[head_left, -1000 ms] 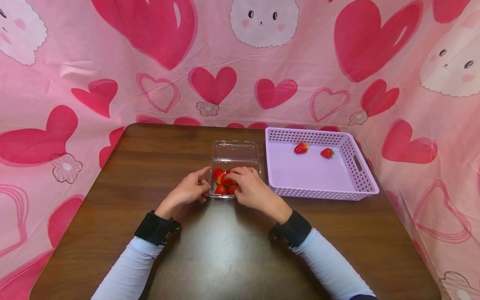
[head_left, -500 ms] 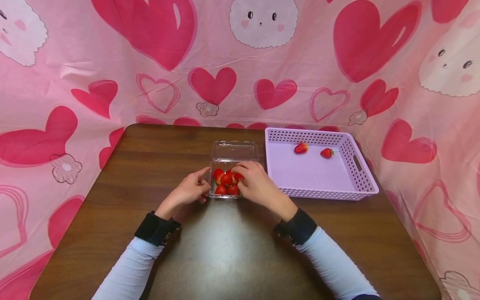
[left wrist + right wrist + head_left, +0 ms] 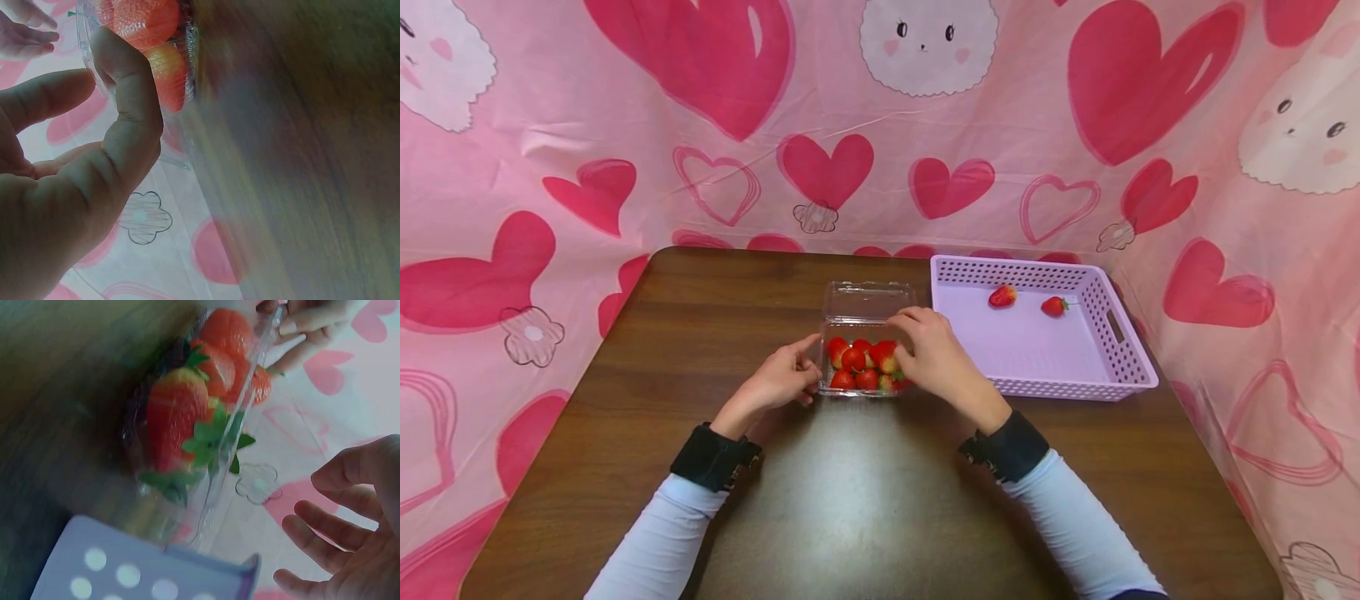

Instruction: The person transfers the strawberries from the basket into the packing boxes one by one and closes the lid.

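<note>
A clear hinged plastic container [image 3: 859, 395] lies with its lid [image 3: 869, 302] folded back on the table. Several strawberries [image 3: 853, 359] fill its base, some with green leaves showing in the right wrist view. At the container's left side, my left hand [image 3: 778, 375] holds the rim between thumb and a finger [image 3: 125, 69]. My right hand [image 3: 936, 354] hovers over the right side, fingers apart and nothing between them, as the right wrist view [image 3: 350, 531] confirms.
A lilac perforated basket [image 3: 1030, 358] stands right of the container, close beside it. Inside lie two strawberries, one on the left [image 3: 1002, 296] and one on the right [image 3: 1055, 306]. A pink heart-patterned cloth [image 3: 955, 117] hangs behind the brown table [image 3: 722, 292].
My right hand has let go of a strawberry at the container's right and drawn back rightward and up, uncovering more strawberries. My left hand has stayed in place.
</note>
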`<move>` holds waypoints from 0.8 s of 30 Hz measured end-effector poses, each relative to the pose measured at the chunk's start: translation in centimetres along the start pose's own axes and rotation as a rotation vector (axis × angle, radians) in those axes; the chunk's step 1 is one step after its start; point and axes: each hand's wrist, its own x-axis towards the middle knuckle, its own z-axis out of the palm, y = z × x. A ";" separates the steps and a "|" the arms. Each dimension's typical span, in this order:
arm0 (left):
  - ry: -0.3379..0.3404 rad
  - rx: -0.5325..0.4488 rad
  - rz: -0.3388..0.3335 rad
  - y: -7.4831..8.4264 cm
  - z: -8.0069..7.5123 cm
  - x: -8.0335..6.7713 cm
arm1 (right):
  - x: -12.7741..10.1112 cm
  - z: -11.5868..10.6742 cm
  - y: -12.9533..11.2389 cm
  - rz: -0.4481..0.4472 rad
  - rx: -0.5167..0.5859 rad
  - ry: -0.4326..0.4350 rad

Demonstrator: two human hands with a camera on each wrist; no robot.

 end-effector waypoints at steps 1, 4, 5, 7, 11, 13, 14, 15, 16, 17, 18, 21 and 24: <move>-0.002 -0.001 0.002 0.0 0.0 0.0 | 0.0 -0.2 0.2 0.003 -0.005 0.009; -0.001 -0.001 0.006 0.0 0.0 0.0 | 0.0 -0.6 0.9 0.005 -0.016 0.049; 0.000 0.000 0.005 0.0 0.0 0.0 | 0.0 -0.7 1.1 0.006 -0.020 0.063; -0.001 0.002 0.007 0.0 0.1 0.0 | 0.0 -1.0 1.4 0.009 -0.020 0.084; 0.003 -0.001 0.001 0.0 0.1 -0.1 | 0.1 -1.3 2.0 0.028 -0.015 0.110; 0.003 -0.001 0.003 0.1 0.1 -0.1 | 0.0 -1.5 2.1 0.040 -0.011 0.116; 0.005 -0.003 0.000 0.1 0.1 -0.1 | 0.0 -1.5 2.2 0.043 -0.012 0.119; 0.005 -0.001 0.002 0.1 0.1 -0.1 | 0.0 -1.6 2.4 0.048 -0.017 0.121; 0.005 0.000 0.004 0.1 0.1 0.0 | 0.0 -1.7 2.5 0.052 -0.020 0.123; 0.005 0.002 0.006 0.0 0.0 0.0 | 0.0 -1.7 2.6 0.056 -0.025 0.127; 0.004 0.004 0.006 0.0 0.0 0.0 | 0.0 -1.8 2.7 0.061 -0.031 0.131; 0.005 0.005 0.004 0.0 0.1 0.0 | -0.1 -2.1 3.1 0.077 -0.054 0.137; 0.004 0.009 0.005 0.0 0.1 -0.1 | -0.1 -2.6 3.5 0.108 -0.073 0.131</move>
